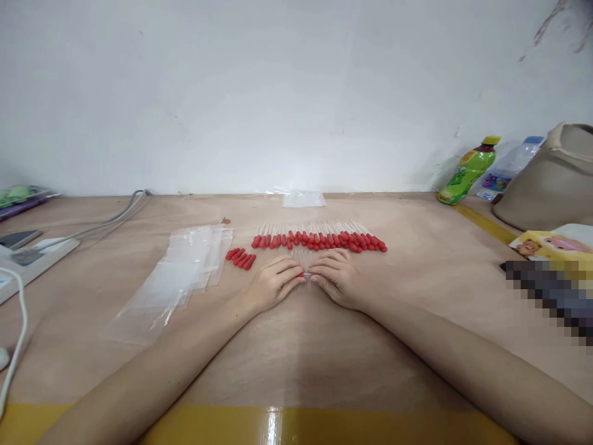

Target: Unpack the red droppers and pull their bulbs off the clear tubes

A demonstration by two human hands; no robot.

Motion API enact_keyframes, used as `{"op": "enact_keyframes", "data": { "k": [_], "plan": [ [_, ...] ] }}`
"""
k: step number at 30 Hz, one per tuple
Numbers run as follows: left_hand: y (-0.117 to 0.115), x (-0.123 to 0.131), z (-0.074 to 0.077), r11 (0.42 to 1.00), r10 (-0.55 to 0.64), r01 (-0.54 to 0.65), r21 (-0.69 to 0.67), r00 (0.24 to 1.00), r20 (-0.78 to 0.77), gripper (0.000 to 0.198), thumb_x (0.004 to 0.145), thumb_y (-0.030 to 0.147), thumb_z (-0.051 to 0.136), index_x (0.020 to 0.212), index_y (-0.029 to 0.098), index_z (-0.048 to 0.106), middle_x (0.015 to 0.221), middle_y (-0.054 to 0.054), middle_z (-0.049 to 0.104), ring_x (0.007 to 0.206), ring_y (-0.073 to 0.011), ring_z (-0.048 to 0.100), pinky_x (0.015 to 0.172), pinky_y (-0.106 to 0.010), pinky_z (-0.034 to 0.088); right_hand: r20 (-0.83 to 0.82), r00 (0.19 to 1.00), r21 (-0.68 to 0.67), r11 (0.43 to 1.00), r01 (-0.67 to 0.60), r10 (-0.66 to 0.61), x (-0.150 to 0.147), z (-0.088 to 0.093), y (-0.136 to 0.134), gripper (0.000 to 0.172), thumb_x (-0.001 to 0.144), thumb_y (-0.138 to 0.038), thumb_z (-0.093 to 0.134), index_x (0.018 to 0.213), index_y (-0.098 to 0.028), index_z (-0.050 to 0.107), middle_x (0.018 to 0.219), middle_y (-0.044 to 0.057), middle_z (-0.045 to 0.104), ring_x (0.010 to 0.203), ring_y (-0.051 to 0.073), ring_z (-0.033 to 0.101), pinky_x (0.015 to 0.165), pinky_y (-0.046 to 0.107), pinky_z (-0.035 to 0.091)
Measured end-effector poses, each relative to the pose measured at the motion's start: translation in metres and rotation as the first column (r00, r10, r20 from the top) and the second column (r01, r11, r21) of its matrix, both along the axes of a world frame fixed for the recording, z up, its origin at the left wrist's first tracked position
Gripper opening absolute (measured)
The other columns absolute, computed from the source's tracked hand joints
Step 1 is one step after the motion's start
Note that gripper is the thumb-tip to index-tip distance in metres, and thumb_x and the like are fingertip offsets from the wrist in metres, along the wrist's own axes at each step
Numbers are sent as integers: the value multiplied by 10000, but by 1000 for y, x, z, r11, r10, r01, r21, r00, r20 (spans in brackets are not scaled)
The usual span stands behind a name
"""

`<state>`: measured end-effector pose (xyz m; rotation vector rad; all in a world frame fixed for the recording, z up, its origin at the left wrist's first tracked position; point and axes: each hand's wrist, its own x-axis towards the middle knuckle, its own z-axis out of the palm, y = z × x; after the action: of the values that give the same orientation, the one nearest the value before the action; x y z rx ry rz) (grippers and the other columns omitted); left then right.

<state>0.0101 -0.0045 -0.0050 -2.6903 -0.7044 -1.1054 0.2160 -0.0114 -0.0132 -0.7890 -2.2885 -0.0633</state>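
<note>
At the table's middle my left hand (275, 283) is closed, fingers pinched on a small red rubber bulb (301, 274) that is mostly hidden. Facing it, my right hand (338, 279) is closed too, with its fingertips on a thin clear tube (307, 275). The fingertips of both hands are nearly touching. Just beyond them lie several loose clear tubes (302, 253). Farther back stretches a row of droppers (319, 238), red bulbs toward me and pale tubes toward the wall. Left of my left hand is a small group of loose red bulbs (241, 258).
Clear plastic zip bags (171, 278) overlap on the left, near a power strip (41, 266) with cables. Another bag (304, 199) lies by the wall. To the right stand a green bottle (470, 172), a clear bottle (514, 167) and a beige bag (546, 179).
</note>
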Motion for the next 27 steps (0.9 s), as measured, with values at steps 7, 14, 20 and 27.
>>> {"op": "enact_keyframes", "data": {
  "k": [7, 14, 20, 27],
  "plan": [
    [-4, 3, 4, 994, 9, -7, 107, 1000, -17, 194, 828, 219, 539, 1010, 174, 590, 988, -68, 643, 939, -175, 595, 827, -333, 521, -52, 993, 7, 994, -107, 108, -3, -8, 5, 227, 877, -232, 423, 1009, -175, 600, 987, 64, 653, 1000, 181, 530, 868, 369, 442],
    [-4, 4, 5, 985, 7, 10, 170, 995, -98, 142, 834, 204, 518, 946, 163, 594, 965, -73, 658, 949, -185, 602, 857, -358, 506, -50, 994, 46, 994, -99, 101, -5, -8, 3, 179, 868, -199, 429, 890, -194, 606, 926, 52, 671, 917, 155, 587, 825, 338, 457],
    [-6, 3, 6, 988, 18, 4, 152, 990, -143, 149, 839, 206, 500, 950, 175, 595, 985, -64, 660, 951, -181, 603, 889, -375, 483, -40, 996, 106, 991, -77, 81, -4, -7, -1, 169, 866, -188, 438, 869, -193, 607, 960, 67, 675, 942, 137, 607, 907, 352, 417],
    [-7, 2, 5, 994, 3, 12, 108, 991, -136, 130, 837, 204, 506, 905, 141, 597, 949, -79, 665, 946, -189, 597, 868, -361, 490, 29, 994, 162, 980, -112, 109, -2, -7, -2, 201, 874, -177, 405, 895, -176, 605, 963, 79, 669, 1018, 150, 578, 966, 378, 421]
  ]
}}
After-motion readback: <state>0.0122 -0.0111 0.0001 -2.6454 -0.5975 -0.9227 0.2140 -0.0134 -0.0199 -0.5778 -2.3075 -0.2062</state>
